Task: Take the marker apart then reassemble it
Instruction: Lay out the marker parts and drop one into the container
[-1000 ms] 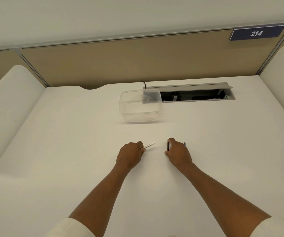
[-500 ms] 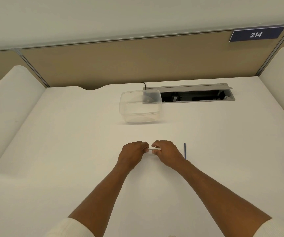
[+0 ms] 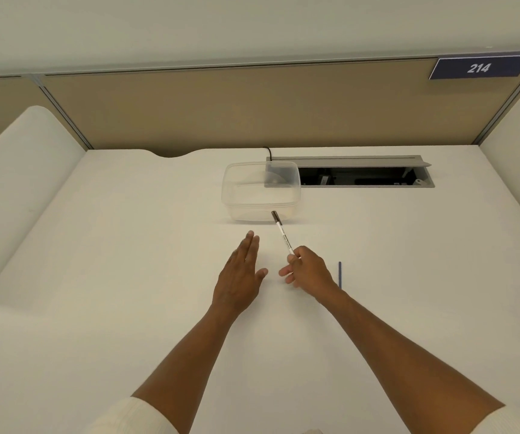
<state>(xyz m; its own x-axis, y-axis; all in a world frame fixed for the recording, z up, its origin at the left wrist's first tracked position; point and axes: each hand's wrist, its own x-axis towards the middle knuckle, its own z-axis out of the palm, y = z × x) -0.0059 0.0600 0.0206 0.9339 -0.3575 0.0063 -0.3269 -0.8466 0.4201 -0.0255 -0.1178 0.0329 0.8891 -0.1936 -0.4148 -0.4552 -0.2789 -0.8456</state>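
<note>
My right hand grips the lower end of a white marker barrel with a dark cap on its far end. The marker points up and away, its cap in front of the clear container. My left hand hovers flat above the table just left of it, fingers stretched out, holding nothing. A thin blue rod, a loose part of the marker, lies on the white table right of my right hand.
A clear plastic container stands on the table beyond the hands. Behind it to the right is an open grey cable tray set into the table. White side panels rise at both edges, a beige partition at the back.
Both hands had met on the white barrel. Now the left hand has let go and spread open, and the right hand has lifted the capped marker, pointing it towards the container.
</note>
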